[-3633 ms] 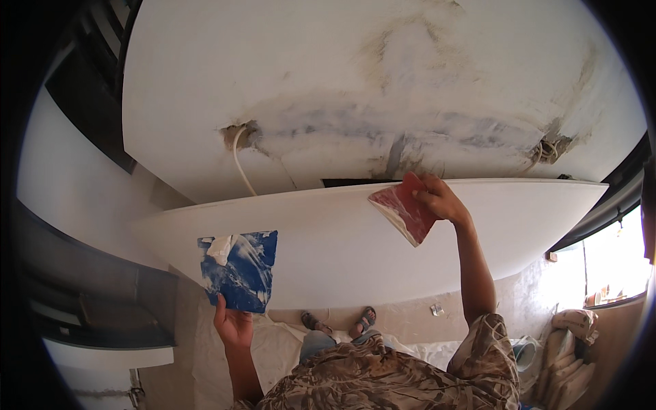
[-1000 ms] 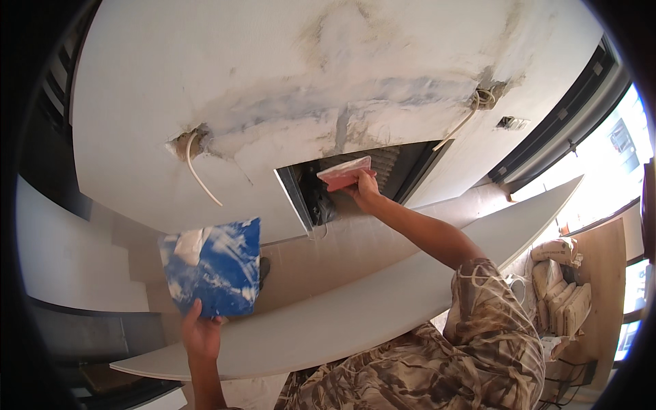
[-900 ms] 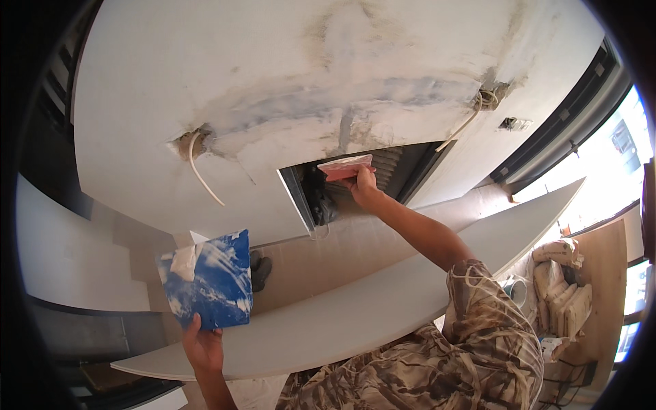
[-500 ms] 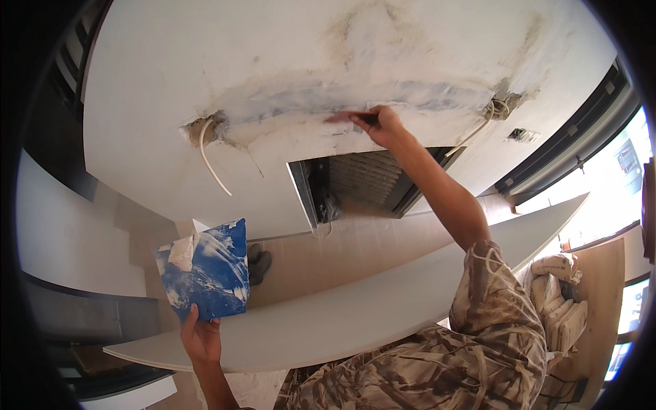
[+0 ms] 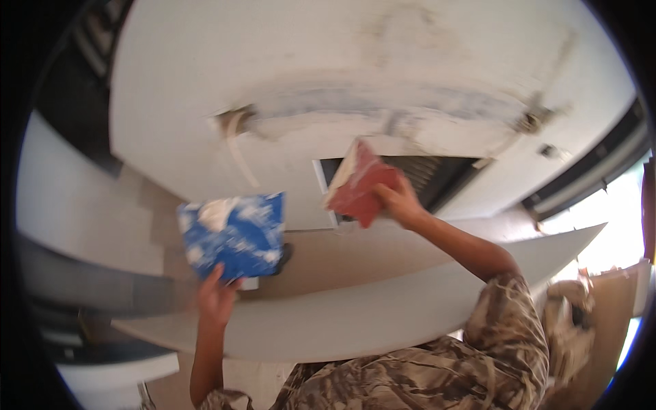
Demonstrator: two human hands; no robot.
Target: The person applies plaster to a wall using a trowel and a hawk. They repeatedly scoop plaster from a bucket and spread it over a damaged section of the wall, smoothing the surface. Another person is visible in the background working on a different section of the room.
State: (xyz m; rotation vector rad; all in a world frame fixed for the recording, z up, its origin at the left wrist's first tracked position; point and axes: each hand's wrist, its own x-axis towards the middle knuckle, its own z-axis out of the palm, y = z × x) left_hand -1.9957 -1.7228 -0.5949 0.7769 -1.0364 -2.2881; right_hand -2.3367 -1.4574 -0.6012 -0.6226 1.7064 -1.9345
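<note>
My left hand (image 5: 216,299) grips a blue plaster hawk (image 5: 256,236) by its near edge, thumb on top. White filler smears its face, and a thicker lump of plaster (image 5: 215,214) sits toward its far left. In my right hand (image 5: 402,202) is a flat red spreader (image 5: 365,183), tilted, with pale filler along its left edge. The spreader is apart from both wall and hawk, in front of a dark opening (image 5: 437,179). Beyond it the white wall (image 5: 205,61) carries a long greyish strip of filler (image 5: 328,102). Motion blur softens both tools.
A pale cable (image 5: 240,160) hangs from a rough hole at the strip's left end; another ragged hole (image 5: 529,123) with cable lies at its right. A long white panel (image 5: 328,328) spans between me and the wall. Bags (image 5: 570,335) stand at the right.
My right hand has pulled the red spreader off the wall, down and toward me, turning its flat face into view. The hawk has risen and shifted right. The whole view has moved slightly.
</note>
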